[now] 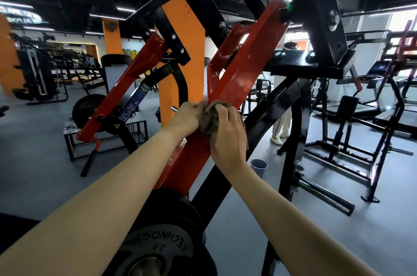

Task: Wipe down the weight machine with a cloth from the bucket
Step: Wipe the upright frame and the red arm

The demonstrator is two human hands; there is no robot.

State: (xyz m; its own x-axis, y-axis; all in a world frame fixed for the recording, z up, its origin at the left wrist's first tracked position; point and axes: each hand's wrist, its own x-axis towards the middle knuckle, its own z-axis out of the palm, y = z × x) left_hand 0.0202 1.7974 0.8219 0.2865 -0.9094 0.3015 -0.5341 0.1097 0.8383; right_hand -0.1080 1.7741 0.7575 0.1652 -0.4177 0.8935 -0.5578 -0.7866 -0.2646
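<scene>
A brown cloth (211, 115) is bunched against the red lever arm (239, 72) of the weight machine, about halfway up the arm. My left hand (188, 116) grips the cloth from the left side of the arm. My right hand (228, 135) grips it from the right, fingers curled over the cloth and the arm's edge. The red arm runs from the black frame (325, 27) at the top down to a black weight plate (155, 251) at the bottom. A small grey bucket (258, 166) stands on the floor beyond the arm.
A second red lever arm (126, 86) slopes at the left, with an orange pillar (178, 50) behind. Black curved frame tubes (266, 117) pass under my right hand. A person in pale clothes (279, 122) stands behind the machine. Other gym machines (352, 129) fill the right and far left.
</scene>
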